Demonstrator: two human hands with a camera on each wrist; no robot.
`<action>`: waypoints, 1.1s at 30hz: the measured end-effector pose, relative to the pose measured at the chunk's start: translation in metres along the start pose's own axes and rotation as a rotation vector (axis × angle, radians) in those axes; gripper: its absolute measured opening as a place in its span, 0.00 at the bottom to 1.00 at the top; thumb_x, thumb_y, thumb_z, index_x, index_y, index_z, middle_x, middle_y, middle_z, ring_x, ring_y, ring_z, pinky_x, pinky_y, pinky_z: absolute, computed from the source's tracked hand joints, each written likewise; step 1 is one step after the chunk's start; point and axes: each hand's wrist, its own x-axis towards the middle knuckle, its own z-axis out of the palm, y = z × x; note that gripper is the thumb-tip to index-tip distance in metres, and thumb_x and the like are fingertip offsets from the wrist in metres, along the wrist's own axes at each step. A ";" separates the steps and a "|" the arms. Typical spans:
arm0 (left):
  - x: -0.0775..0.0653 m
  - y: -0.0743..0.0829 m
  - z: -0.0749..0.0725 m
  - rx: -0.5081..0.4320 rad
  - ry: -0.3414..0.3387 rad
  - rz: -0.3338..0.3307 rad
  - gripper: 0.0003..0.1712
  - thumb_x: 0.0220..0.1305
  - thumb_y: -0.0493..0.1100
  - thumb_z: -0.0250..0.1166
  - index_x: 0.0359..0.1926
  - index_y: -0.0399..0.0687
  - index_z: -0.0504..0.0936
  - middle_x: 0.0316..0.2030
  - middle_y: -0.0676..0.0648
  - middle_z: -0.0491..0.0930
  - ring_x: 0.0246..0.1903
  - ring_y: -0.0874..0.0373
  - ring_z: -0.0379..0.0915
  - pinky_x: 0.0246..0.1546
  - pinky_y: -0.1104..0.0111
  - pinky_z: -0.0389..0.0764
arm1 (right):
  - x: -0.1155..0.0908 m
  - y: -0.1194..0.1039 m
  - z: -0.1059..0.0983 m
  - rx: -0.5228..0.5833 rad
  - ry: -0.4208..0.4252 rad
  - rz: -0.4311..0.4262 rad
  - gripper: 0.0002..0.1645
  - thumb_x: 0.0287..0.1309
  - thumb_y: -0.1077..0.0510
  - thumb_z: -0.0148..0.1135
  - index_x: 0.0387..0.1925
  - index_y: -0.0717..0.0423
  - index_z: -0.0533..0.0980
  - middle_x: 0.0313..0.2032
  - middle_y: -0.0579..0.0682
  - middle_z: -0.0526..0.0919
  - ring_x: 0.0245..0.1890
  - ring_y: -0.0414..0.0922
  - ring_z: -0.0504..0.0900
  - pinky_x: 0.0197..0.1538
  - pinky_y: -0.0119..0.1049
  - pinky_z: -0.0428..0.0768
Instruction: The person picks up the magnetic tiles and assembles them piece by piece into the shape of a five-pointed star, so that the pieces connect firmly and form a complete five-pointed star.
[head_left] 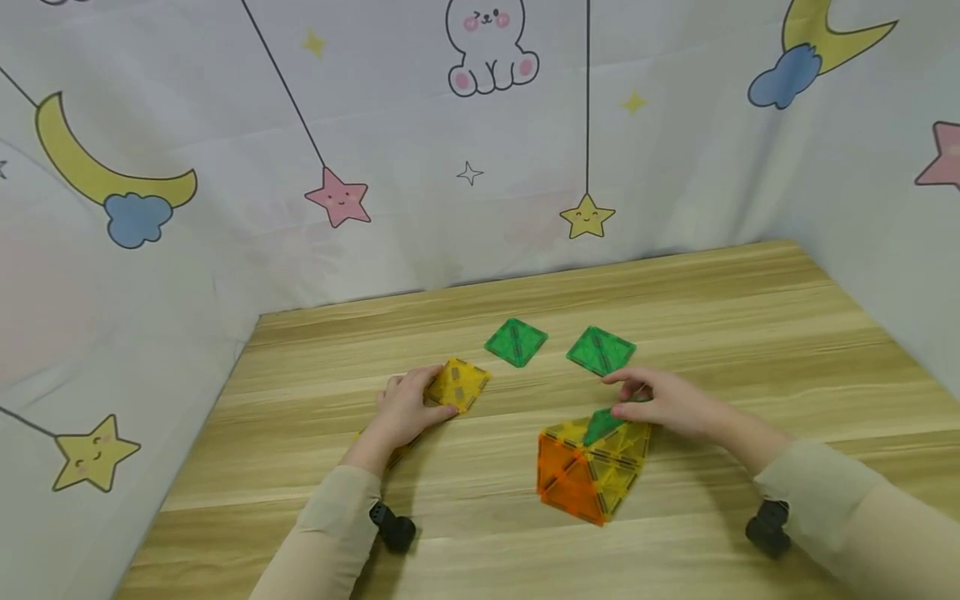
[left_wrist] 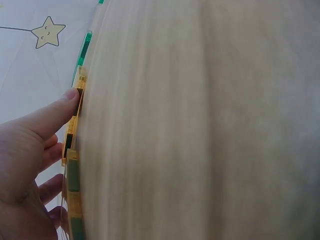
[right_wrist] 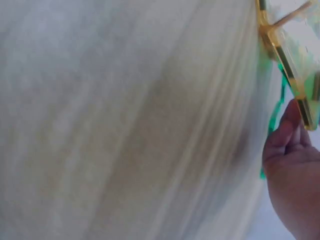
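Observation:
In the head view my left hand [head_left: 405,410] holds a yellow square magnetic tile [head_left: 462,385] flat on the table, thumb at its near corner and fingers at its left side. Another yellow tile [left_wrist: 74,195] lies nearer, mostly hidden under that hand. My right hand [head_left: 667,404] is over the far right side of a built shape of orange tiles [head_left: 567,483] and yellow tiles [head_left: 621,475]. Its thumb tip is by a green tile [head_left: 602,425] on top of the shape, and the index finger reaches out apart from it. The right wrist view shows the thumb beside a yellow edge [right_wrist: 287,62].
Two green diamond-shaped pieces lie flat farther back, one at the left [head_left: 516,342] and one at the right [head_left: 601,350]. The wooden table [head_left: 315,342] meets a printed cloth [head_left: 420,242] at its back and sides.

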 end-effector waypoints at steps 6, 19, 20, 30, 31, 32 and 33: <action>-0.002 0.002 -0.002 0.009 -0.005 0.006 0.41 0.54 0.58 0.68 0.66 0.53 0.66 0.63 0.48 0.66 0.58 0.41 0.56 0.50 0.48 0.55 | 0.010 -0.007 -0.009 -0.021 -0.008 -0.031 0.32 0.60 0.52 0.62 0.62 0.61 0.66 0.41 0.51 0.76 0.35 0.44 0.75 0.38 0.38 0.75; 0.000 0.012 -0.001 0.108 -0.022 0.037 0.46 0.51 0.66 0.66 0.68 0.56 0.63 0.64 0.48 0.65 0.58 0.40 0.56 0.50 0.45 0.55 | 0.047 -0.054 0.003 -0.192 -0.109 -0.111 0.43 0.56 0.49 0.65 0.68 0.60 0.58 0.51 0.57 0.74 0.49 0.55 0.74 0.50 0.48 0.73; 0.001 0.013 -0.001 0.120 -0.023 0.038 0.46 0.51 0.66 0.66 0.68 0.56 0.63 0.64 0.48 0.64 0.58 0.40 0.56 0.50 0.45 0.55 | 0.048 -0.056 0.004 -0.196 -0.116 -0.119 0.43 0.56 0.49 0.65 0.68 0.60 0.58 0.51 0.57 0.74 0.50 0.56 0.74 0.51 0.49 0.72; -0.003 0.022 0.004 0.181 -0.039 0.094 0.43 0.50 0.66 0.67 0.65 0.56 0.68 0.61 0.49 0.67 0.56 0.42 0.59 0.52 0.44 0.54 | 0.055 -0.063 0.017 -0.227 -0.140 -0.134 0.42 0.56 0.49 0.66 0.67 0.59 0.60 0.53 0.58 0.74 0.50 0.54 0.74 0.50 0.49 0.72; -0.005 0.023 0.004 0.188 -0.039 0.098 0.43 0.49 0.67 0.67 0.65 0.56 0.69 0.61 0.49 0.67 0.55 0.42 0.59 0.52 0.44 0.55 | 0.056 -0.064 0.018 -0.229 -0.145 -0.138 0.42 0.56 0.49 0.66 0.67 0.59 0.60 0.53 0.57 0.74 0.50 0.54 0.73 0.50 0.49 0.72; -0.006 0.024 0.004 0.190 -0.038 0.101 0.43 0.48 0.67 0.67 0.64 0.56 0.69 0.60 0.50 0.68 0.55 0.43 0.60 0.51 0.44 0.55 | 0.057 -0.065 0.021 -0.228 -0.151 -0.137 0.42 0.56 0.49 0.66 0.67 0.59 0.60 0.53 0.57 0.74 0.51 0.54 0.73 0.51 0.50 0.71; -0.008 0.025 0.004 0.193 -0.040 0.104 0.43 0.48 0.67 0.68 0.64 0.56 0.70 0.60 0.50 0.68 0.55 0.43 0.60 0.52 0.45 0.55 | 0.058 -0.066 0.023 -0.229 -0.159 -0.138 0.42 0.56 0.49 0.66 0.67 0.59 0.60 0.52 0.56 0.74 0.52 0.54 0.72 0.52 0.50 0.70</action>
